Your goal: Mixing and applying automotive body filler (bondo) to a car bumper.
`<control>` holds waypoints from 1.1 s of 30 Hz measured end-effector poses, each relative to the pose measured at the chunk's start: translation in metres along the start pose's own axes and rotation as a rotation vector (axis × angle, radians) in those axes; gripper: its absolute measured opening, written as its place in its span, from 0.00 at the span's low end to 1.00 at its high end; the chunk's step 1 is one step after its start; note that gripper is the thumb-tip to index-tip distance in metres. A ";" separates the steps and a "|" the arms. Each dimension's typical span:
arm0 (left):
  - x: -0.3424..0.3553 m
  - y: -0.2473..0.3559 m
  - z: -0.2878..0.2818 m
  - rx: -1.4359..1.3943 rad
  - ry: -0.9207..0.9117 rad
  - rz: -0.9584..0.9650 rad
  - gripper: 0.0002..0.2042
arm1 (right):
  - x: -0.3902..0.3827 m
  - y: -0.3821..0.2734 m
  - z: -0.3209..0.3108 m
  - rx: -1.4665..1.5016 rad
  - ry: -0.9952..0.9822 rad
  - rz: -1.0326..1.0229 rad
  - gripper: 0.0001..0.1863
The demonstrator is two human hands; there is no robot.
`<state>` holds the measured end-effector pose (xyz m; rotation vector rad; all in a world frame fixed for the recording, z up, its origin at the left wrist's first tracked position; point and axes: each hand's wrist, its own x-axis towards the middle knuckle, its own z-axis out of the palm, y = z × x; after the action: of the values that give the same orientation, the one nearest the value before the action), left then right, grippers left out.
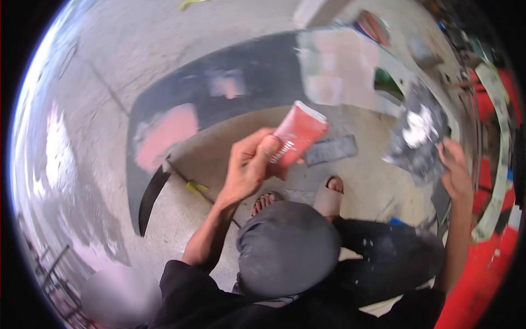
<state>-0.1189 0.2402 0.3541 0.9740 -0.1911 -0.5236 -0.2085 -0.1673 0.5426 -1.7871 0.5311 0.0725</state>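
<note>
My left hand (255, 164) is closed around a red squeeze tube (300, 131) with a pale, flat end tilted up and to the right. At the right, the fingers of my right hand (456, 169) pinch the edge of a crumpled dark grey plastic bag (424, 145) with a white patch on it; its contents are unclear. Beyond my hands stretches a curved dark car body panel (257, 66), possibly a fender or bumper, with pinkish and whitish patches (170, 134) on its surface. A grey rectangular block (331, 150) lies on the floor just behind the tube.
A thin stand with a yellow-green part (196, 189) is by the panel's left end. My sandalled foot (330, 197) and bent knee (289, 249) are below. A red surface (485, 279) and a long pale strip (499, 148) line the right side. A round container (371, 27) is behind.
</note>
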 end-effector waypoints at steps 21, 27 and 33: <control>-0.115 0.090 -0.013 0.359 0.628 0.102 0.20 | 0.074 -0.051 0.227 -0.381 -1.020 -0.097 0.20; -0.133 0.086 0.012 0.390 0.765 0.173 0.19 | 0.068 -0.047 0.256 -0.357 -1.207 -0.084 0.19; -0.128 0.090 0.026 0.395 1.047 0.353 0.17 | 0.066 -0.021 0.256 -0.263 -1.248 -0.112 0.17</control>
<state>-0.2086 0.3261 0.4531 1.4453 0.4882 0.3983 -0.0840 0.0541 0.4667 -1.6416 -0.4975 1.1280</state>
